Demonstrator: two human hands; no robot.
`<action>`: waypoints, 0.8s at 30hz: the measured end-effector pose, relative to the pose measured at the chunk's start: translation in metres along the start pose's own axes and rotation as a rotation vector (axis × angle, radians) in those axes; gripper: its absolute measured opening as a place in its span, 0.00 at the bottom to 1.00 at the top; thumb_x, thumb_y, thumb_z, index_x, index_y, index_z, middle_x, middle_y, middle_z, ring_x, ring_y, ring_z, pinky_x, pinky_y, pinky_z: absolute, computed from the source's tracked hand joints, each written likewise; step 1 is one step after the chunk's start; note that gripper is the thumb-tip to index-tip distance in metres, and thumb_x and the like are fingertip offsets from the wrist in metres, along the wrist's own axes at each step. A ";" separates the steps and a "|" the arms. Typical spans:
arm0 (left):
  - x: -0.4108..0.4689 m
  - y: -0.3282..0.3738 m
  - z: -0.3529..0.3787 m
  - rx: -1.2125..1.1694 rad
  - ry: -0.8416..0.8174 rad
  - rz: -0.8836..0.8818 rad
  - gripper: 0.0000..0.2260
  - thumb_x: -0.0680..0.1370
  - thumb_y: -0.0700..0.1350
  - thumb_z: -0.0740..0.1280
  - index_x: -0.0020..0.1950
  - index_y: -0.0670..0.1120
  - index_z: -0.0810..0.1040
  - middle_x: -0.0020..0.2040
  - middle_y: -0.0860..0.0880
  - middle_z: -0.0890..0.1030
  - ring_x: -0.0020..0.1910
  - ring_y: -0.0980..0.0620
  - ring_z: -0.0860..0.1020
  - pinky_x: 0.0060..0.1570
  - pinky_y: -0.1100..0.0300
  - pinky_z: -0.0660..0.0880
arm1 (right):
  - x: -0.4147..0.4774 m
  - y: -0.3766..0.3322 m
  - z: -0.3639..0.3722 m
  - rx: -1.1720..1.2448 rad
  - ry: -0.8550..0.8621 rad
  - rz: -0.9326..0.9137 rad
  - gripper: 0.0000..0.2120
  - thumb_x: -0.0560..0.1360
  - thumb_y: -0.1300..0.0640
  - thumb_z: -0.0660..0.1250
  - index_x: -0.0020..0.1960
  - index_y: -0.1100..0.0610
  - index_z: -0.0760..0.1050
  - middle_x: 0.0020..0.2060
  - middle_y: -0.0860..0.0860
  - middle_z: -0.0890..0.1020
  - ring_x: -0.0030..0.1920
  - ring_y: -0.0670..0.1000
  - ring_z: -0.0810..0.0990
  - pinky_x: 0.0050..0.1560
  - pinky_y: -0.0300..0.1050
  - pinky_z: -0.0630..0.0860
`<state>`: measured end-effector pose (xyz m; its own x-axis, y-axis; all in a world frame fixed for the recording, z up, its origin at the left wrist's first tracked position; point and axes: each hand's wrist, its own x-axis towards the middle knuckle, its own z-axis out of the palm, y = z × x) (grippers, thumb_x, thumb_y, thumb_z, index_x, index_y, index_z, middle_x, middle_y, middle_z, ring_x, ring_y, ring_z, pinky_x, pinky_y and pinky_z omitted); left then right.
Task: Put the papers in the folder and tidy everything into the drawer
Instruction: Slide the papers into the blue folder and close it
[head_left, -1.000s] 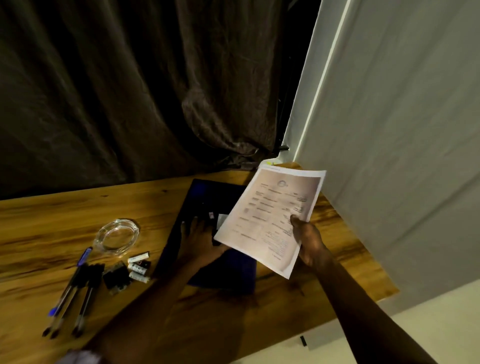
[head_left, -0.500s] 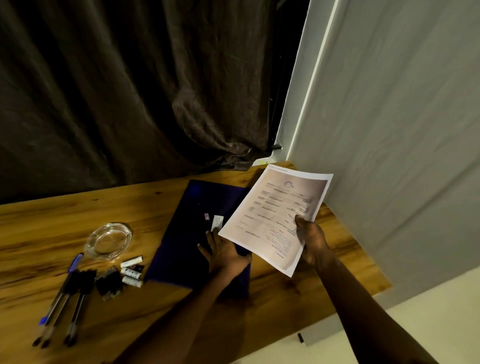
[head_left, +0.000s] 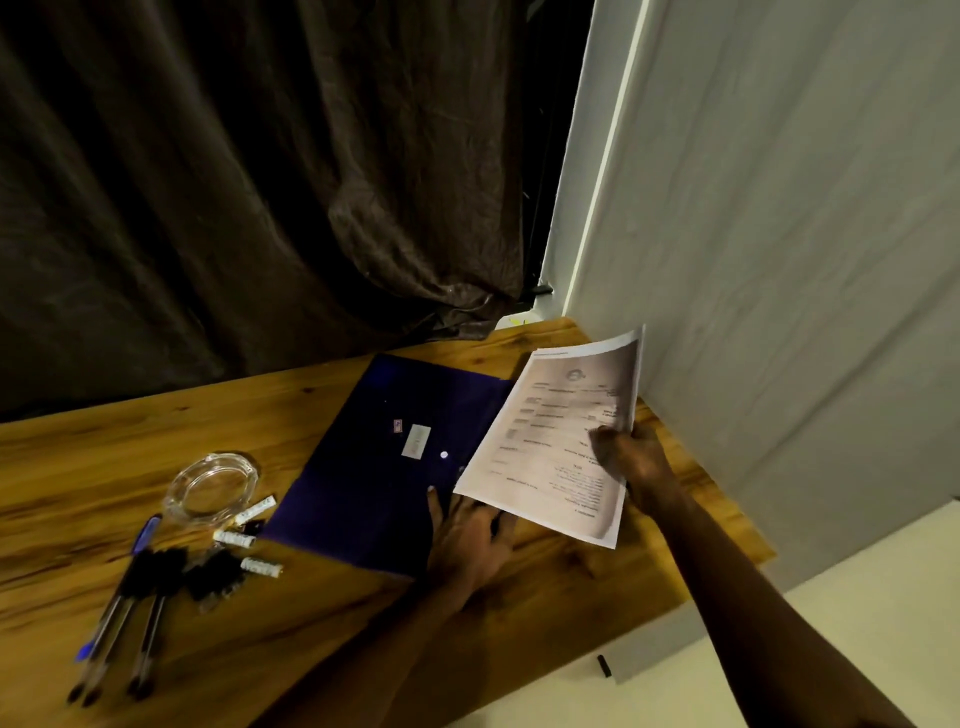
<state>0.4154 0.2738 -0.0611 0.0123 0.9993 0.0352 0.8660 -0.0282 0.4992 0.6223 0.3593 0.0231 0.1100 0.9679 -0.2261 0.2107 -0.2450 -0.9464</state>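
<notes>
Papers (head_left: 556, 447) are off the bench (head_left: 130, 431), held tilted in the air over its right end, with the printed side up.

Nearest the front edge, toward the left, several pens (head_left: 119, 623) lie side by side, tips toward the person. Just behind them are a few black clips (head_left: 213, 577) and some small white cylinders (head_left: 248, 539), too blurred to identify.

Right of these, the left hand (head_left: 467, 540) lies palm down with its fingers spread across the near right corner of the folder (head_left: 374, 467). The right hand (head_left: 631, 460) pinches the papers at their right edge, thumb on top. The sheets' lower left corner hangs over the left hand's fingers and the folder's right side.

The dark blue folder lies flat and closed on the bench, angled toward the back edge. A white snap (head_left: 443, 454) and a small label (head_left: 415, 440) show on its flap.

A glass ashtray (head_left: 213, 486) sits to the left of the folder, beside the white cylinders.

Behind the back edge hangs a dark curtain (head_left: 260, 182), and a pale wall (head_left: 779, 260) runs along the right end.
</notes>
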 end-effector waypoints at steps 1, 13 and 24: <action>0.000 -0.003 0.002 -0.027 0.012 0.001 0.26 0.78 0.60 0.47 0.68 0.53 0.74 0.77 0.52 0.63 0.79 0.50 0.47 0.74 0.44 0.32 | -0.003 0.001 -0.003 -0.016 0.001 -0.009 0.12 0.71 0.60 0.71 0.54 0.58 0.78 0.50 0.57 0.84 0.48 0.59 0.84 0.50 0.64 0.81; 0.002 -0.018 -0.007 0.293 0.018 -0.148 0.29 0.75 0.62 0.64 0.72 0.51 0.67 0.79 0.42 0.48 0.78 0.40 0.46 0.74 0.41 0.41 | -0.010 0.006 -0.023 -0.339 -0.019 -0.097 0.15 0.67 0.48 0.77 0.49 0.53 0.81 0.44 0.52 0.86 0.42 0.53 0.85 0.44 0.56 0.83; 0.011 -0.022 -0.034 0.073 -0.143 -0.171 0.26 0.76 0.38 0.67 0.73 0.45 0.66 0.80 0.50 0.52 0.73 0.45 0.65 0.70 0.51 0.68 | -0.020 0.008 -0.028 -0.314 -0.105 -0.087 0.15 0.67 0.48 0.77 0.50 0.53 0.82 0.45 0.50 0.87 0.45 0.53 0.86 0.49 0.57 0.83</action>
<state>0.3793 0.2849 -0.0426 -0.0716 0.9827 -0.1706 0.8953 0.1387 0.4233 0.6491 0.3361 0.0270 -0.0191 0.9823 -0.1861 0.5053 -0.1511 -0.8496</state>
